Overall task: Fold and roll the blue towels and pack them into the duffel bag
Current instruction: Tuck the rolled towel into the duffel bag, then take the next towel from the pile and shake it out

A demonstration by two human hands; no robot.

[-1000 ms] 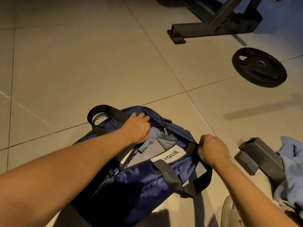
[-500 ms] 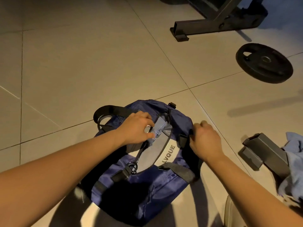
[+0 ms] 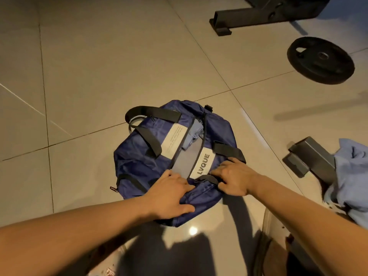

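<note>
together, left hand (image 3: 169, 198) presses and right hand (image 3: 233, 178) grips the duffel bag (image 3: 139, 156).

You're in a gym. Beyond and to the right of the duffel bag (image 3: 139, 156), a black weight plate (image 3: 320, 60) lies on the beige tiled floor (image 3: 99, 66). Farther beyond the bag stands a dark steel bench frame (image 3: 258, 16), and another steel foot (image 3: 310, 156) sits to the bag's right.

— How do the arms lie?
— Both bare forearms reach forward and angle toward each other.
— The left hand (image 3: 171, 194)?
— Palm down, fingers spread and nearly straight, pressing on the duffel bag (image 3: 139, 156).
— And the right hand (image 3: 236, 179)?
— Knuckles up, fingers curled round the black handle strap (image 3: 208, 178).
</note>
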